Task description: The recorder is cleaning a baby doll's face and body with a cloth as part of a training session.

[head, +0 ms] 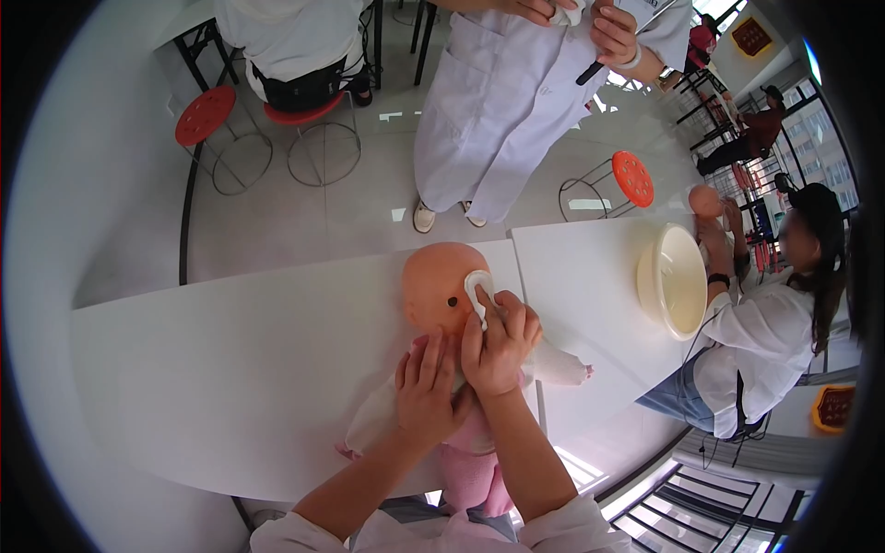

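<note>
A baby doll (435, 280) with a bald head lies on its back on the white table before me, its head away from me. It wears a white top and pink knitted trousers (464, 477). My right hand (501, 345) has a white cotton pad or folded cloth (477, 282), pressed with the forefinger against the side of the doll's face near one dark eye. The other eye is hidden. Across the doll's upper chest, just below the chin, my left hand (430, 390) lies flat with fingers extended.
Two white tables (242, 359) meet beside the doll. A cream plastic basin (646, 276) stands to the right, near a seated person (767, 332) handling another doll (705, 202). Opposite stands a person in a white coat (491, 104). Red stools (632, 178) are on the floor.
</note>
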A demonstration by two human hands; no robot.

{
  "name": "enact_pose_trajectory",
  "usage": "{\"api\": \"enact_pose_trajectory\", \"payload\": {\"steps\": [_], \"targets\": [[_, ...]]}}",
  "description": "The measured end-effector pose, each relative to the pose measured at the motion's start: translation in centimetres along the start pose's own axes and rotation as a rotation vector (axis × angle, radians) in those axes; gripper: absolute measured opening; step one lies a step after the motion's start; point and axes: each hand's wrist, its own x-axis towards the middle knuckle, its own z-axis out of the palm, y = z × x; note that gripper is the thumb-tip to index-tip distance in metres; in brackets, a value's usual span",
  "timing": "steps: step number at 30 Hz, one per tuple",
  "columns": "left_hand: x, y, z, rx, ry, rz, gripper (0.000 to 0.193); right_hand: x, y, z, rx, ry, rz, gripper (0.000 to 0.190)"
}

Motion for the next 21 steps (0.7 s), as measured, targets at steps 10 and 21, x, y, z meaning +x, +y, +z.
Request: {"api": "enact_pose_trajectory", "payload": {"steps": [10, 21], "targets": [[-0.4, -0.2, 0.2, 0.028, -0.027, 0.008, 0.068, 0.9, 0.7, -4.6, 1.527, 0.005, 1.233, 0.029], [0.0, 0.3, -0.1, 0.036, -0.035, 0.013, 0.067, -2.8, 1.7, -3.8, 0.703, -0.067, 0.441, 0.030]]}}
